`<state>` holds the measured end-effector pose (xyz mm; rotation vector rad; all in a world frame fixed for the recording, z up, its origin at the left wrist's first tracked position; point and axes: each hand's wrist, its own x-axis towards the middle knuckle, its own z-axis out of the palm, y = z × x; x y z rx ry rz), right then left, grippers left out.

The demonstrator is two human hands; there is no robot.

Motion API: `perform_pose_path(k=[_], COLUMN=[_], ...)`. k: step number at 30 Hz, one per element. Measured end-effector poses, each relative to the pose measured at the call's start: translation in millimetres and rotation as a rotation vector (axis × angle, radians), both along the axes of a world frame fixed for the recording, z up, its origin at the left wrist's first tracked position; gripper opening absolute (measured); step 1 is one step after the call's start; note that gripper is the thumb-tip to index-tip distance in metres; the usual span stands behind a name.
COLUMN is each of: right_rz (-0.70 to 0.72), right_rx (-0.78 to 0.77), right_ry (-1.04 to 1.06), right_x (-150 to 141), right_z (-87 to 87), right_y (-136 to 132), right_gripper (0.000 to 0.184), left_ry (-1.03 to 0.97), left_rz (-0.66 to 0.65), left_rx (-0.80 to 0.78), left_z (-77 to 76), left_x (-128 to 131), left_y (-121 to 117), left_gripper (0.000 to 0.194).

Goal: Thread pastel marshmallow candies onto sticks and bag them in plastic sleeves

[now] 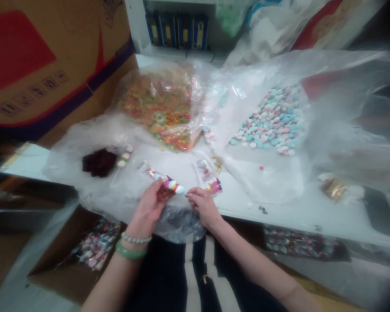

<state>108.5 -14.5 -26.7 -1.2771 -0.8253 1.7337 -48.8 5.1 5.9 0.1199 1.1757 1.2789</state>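
A skewer of pastel candies [173,185], pink, white and pale blue, lies in the fingers of my left hand [152,201], partly inside a clear printed wrapper [151,172]. My right hand [203,204] is pinched at the near right end of the skewer; what sits between its fingertips is too small to make out. Just beyond my right hand lie flat printed wrappers [212,184] with a few gold twist ties [217,164]. To the left, another candy skewer [125,156] rests on plastic sheeting beside a dark brown cloth-like bundle [99,162].
Behind my hands are a clear bag of orange and green candies [169,112] and an open bag of pastel candies [273,119]. A large carton [52,65] stands at the left. Below the white table [243,210] sits a box of wrapped candies [95,245].
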Motion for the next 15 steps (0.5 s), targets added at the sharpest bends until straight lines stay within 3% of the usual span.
perform_pose_path(k=[3, 10, 13, 15], right_rz=[0.050, 0.208, 0.220, 0.239], right_rx=[-0.011, 0.426, 0.464, 0.440], right_ry=[0.015, -0.360, -0.391, -0.365], right_x=[4, 5, 5, 6], right_z=[-0.8, 3.5, 6.9, 9.9], right_y=[0, -5, -4, -2], right_gripper=[0.019, 0.015, 0.016, 0.016], left_ry=[-0.001, 0.054, -0.002, -0.061], left_rz=[-0.018, -0.014, -0.026, -0.035], left_rx=[-0.038, -0.009, 0.017, 0.050], left_z=[3.1, -0.3, -1.4, -1.0], left_x=[-5, -5, -8, -12], left_y=[0, -1, 0, 2], left_gripper=[0.014, 0.016, 0.007, 0.016])
